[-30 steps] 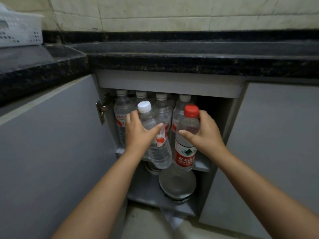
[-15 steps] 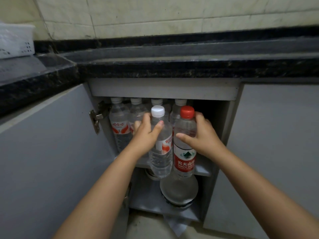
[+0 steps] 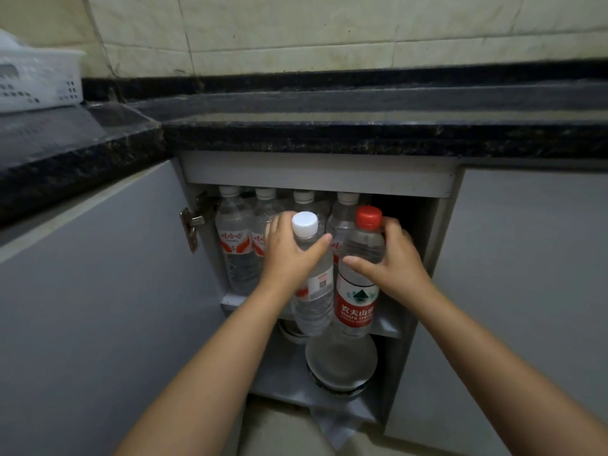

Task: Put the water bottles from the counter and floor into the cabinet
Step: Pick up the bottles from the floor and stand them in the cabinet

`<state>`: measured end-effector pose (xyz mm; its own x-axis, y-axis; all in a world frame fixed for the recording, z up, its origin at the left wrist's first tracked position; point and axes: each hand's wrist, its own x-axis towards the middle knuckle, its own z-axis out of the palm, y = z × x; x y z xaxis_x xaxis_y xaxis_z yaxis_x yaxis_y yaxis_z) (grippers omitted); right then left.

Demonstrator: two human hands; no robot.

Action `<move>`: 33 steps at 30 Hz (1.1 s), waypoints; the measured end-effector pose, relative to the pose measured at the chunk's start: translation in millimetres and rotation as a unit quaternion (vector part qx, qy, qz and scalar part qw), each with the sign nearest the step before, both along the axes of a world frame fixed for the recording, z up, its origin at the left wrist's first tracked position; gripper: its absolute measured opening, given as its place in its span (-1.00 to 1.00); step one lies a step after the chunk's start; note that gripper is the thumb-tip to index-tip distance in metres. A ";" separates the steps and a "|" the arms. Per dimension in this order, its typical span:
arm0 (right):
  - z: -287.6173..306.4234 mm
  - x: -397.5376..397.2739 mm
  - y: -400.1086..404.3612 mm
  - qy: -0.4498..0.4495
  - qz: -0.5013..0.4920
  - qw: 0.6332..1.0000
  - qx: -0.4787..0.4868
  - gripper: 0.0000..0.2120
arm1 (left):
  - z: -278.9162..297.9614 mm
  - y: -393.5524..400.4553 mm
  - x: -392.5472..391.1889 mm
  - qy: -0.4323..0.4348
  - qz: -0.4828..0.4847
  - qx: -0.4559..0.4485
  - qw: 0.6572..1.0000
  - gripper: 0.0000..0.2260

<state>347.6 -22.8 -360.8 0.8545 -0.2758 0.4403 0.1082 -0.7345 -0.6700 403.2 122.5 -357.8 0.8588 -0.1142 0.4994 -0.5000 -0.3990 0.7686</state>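
Note:
My left hand [image 3: 289, 255] grips a clear water bottle with a white cap [image 3: 312, 291] around its shoulder. My right hand [image 3: 391, 261] grips a red-capped bottle with a red label [image 3: 357, 307]. Both bottles stand upright side by side at the front edge of the cabinet's upper shelf [image 3: 388, 324]. Behind them a row of several white-capped bottles [image 3: 235, 248] fills the back of the shelf, partly hidden by my hands.
The cabinet door [image 3: 98, 307] stands open on the left, with its hinge [image 3: 192, 222] showing. Stacked bowls [image 3: 342, 366] sit on the lower shelf. A dark stone counter [image 3: 362, 136] overhangs the cabinet. A white basket [image 3: 36, 80] rests at far left.
Both bottles have shifted a little right and deeper toward the shelf, and the white-capped one has come upright beside the red-capped one. My hands still hold them.

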 end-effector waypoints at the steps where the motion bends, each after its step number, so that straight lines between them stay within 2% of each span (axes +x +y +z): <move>1: -1.9 -0.9 0.4 -0.014 -0.015 1.000 -0.004 -0.37 | -0.9 -5.5 -2.3 -0.020 0.027 0.006 0.999 -0.70; 3: -5.4 -1.9 2.2 -0.039 -0.040 0.998 -0.005 -0.40 | 0.9 -16.2 -5.8 -0.015 0.059 -0.015 0.998 -0.69; 6: -8.9 -0.8 3.3 -0.056 -0.051 0.997 -0.003 -0.42 | 6.2 -23.4 -7.5 0.024 0.035 -0.037 0.998 -0.71; 9: -9.5 1.8 3.2 -0.048 -0.046 0.998 0.000 -0.37 | 6.6 -16.5 -5.4 0.027 -0.044 -0.004 0.999 -0.69; 14: -9.2 3.2 4.4 -0.033 -0.037 0.999 0.008 -0.33 | 16.6 6.7 7.9 0.160 -0.179 0.053 0.969 -0.57; 17: -10.6 1.8 6.0 -0.031 -0.027 0.999 -0.009 -0.32 | 16.2 16.0 7.9 0.177 -0.238 0.056 0.953 -0.46; 21: -15.4 0.8 3.5 -0.018 -0.004 0.999 -0.034 -0.26 | 5.0 16.6 3.5 0.114 -0.244 0.006 0.963 -0.48; 27: -39.4 -7.3 0.9 -0.016 0.036 0.999 -0.029 -0.05 | -19.1 5.1 -6.2 0.013 -0.145 -0.069 0.987 -0.48; 30: -52.0 -12.4 3.1 -0.043 0.039 0.998 -0.035 -0.03 | -36.5 -0.1 -14.4 -0.066 -0.110 -0.004 0.992 -0.43; 33: -59.5 -12.9 5.2 -0.109 0.007 0.989 -0.099 -0.13 | -56.9 0.4 -18.9 -0.175 -0.096 0.086 0.976 -0.42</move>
<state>334.7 -17.6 -420.2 0.7367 -0.1535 0.6586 0.2456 -0.8466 -0.4721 384.2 122.9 -414.7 0.5938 -0.3638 0.7177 -0.7980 -0.3806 0.4673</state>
